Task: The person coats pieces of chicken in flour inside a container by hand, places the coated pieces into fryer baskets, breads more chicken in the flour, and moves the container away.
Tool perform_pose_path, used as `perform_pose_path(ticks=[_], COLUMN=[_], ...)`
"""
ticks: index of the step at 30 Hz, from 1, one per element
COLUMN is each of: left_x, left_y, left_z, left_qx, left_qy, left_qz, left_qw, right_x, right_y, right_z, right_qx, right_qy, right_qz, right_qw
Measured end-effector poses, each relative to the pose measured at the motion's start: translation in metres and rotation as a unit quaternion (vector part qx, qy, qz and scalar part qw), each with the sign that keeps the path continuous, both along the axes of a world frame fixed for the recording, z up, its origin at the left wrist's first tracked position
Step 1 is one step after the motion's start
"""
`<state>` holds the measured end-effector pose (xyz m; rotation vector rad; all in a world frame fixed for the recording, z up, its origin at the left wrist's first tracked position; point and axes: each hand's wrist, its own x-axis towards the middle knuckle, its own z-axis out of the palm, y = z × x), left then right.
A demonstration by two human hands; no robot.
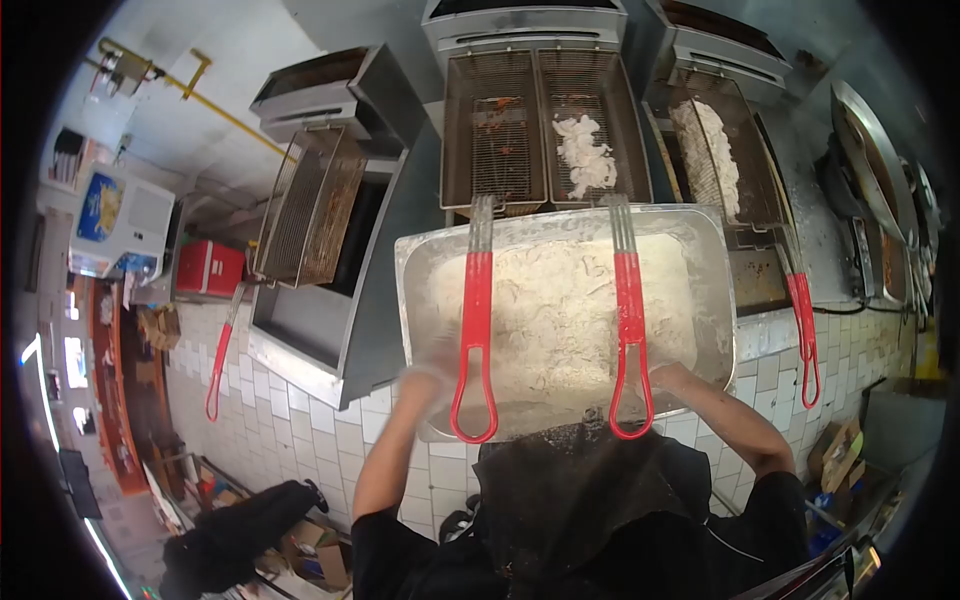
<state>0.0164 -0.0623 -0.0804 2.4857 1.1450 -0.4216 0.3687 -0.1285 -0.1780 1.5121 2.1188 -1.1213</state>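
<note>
Pale tiled floor; grey wall, yellow pipe; light strip.

The person I watched wore a black top with short sleeves that ended near the elbows, leaving the forearms bare. In front was a dark, apron-like cloth, creased and scattered with pale specks along one edge. A thin pale line curved across the black on the right side. The left hand was too blurred to make out clearly.
</note>
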Motion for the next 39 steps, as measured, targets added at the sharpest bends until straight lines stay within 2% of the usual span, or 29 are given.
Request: perform_pose_path(ticks=[5,8,10,12,14,15,16,17,18,19,20,22,23,24,26,27,29,30,32,33,34,35,37,38,39], left_x=[0.107,0.128,0.131,0.136,0.129,0.119,0.109,0.099,0.084,0.074,0.071,0.068,0.066,0.062,0.048,0.037,0.026,0.025,0.023,0.032,0.039,0.042,0.048,0.047,0.048], left_y=[-0.037,-0.041,-0.027,-0.008,0.015,0.023,0.032,0.04,0.051,0.061,0.066,0.071,0.072,0.072,0.077,0.085,0.087,0.084,0.082,0.073,0.065,0.063,0.063,0.065,0.062], left_z=[-0.075,-0.101,-0.087,-0.067,-0.019,-0.036,-0.053,-0.071,-0.109,-0.128,-0.131,-0.133,-0.135,-0.137,-0.155,-0.178,-0.207,-0.204,-0.196,-0.156,-0.134,-0.141,-0.149,-0.151,-0.138], left_qx=[0.032,0.011,-0.106,-0.222,-0.303,-0.294,-0.285,-0.276,-0.3,-0.319,-0.282,-0.209,-0.172,-0.134,-0.346,-0.56,-0.68,-0.641,-0.485,-0.334,-0.16,-0.189,-0.243,-0.259,-0.278], left_qy=[0.053,0.064,-0.053,-0.166,-0.158,-0.179,-0.199,-0.22,-0.315,-0.407,-0.397,-0.376,-0.364,-0.352,-0.458,-0.531,-0.581,-0.609,-0.603,-0.524,-0.406,-0.422,-0.45,-0.464,-0.477], left_qz=[-0.02,0.001,0.071,0.131,0.116,0.107,0.098,0.088,0.09,0.09,0.081,0.07,0.067,0.063,0.152,0.227,0.309,0.338,0.291,0.195,0.087,0.133,0.22,0.197,0.176], left_qw=[0.998,0.998,0.99,0.952,0.933,0.933,0.932,0.931,0.896,0.851,0.87,0.9,0.913,0.924,0.805,0.594,0.323,0.323,0.563,0.759,0.896,0.877,0.831,0.824,0.815], right_x=[-0.009,-0.013,-0.008,0.003,0.018,0.026,0.031,0.033,0.036,0.039,0.043,0.039,0.037,0.042,0.058,0.053,0.039,0.038,0.038,0.033,0.022,0.017,0.016,0.017,0.022], right_y=[-0.003,-0.003,-0.002,0.001,0.007,0.008,0.011,0.014,0.017,0.019,0.022,0.039,0.043,0.039,0.032,0.037,0.044,0.042,0.042,0.045,0.046,0.046,0.042,0.043,0.044], right_z=[-0.012,-0.011,-0.009,-0.006,-0.003,-0.001,-0.005,-0.001,0.002,0.018,0.035,0.074,0.083,0.067,0.023,0.034,0.064,0.062,0.059,0.069,0.085,0.094,0.089,0.085,0.076], right_qx=[-0.041,-0.038,-0.012,0.041,0.131,0.164,0.186,0.236,0.283,0.354,0.418,0.173,0.043,0.095,0.2,0.183,0.144,0.173,0.238,0.218,0.195,0.172,0.2,0.217,0.24], right_qy=[0.138,0.177,0.185,0.182,0.164,0.151,0.162,0.128,0.091,0.006,-0.08,-0.063,-0.053,-0.072,-0.107,-0.131,-0.178,-0.157,-0.114,-0.132,-0.15,-0.168,-0.12,-0.096,-0.117], right_qz=[0.048,0.074,0.096,0.126,0.139,0.116,0.042,0.036,0.029,0.088,0.148,0.033,-0.025,-0.015,0.004,0.004,0.008,-0.005,-0.035,-0.042,-0.049,-0.054,-0.089,-0.108,-0.073], right_qw=[0.988,0.981,0.978,0.974,0.968,0.968,0.968,0.963,0.954,0.931,0.893,0.982,0.997,0.993,0.974,0.974,0.973,0.972,0.964,0.966,0.968,0.969,0.968,0.965,0.961])
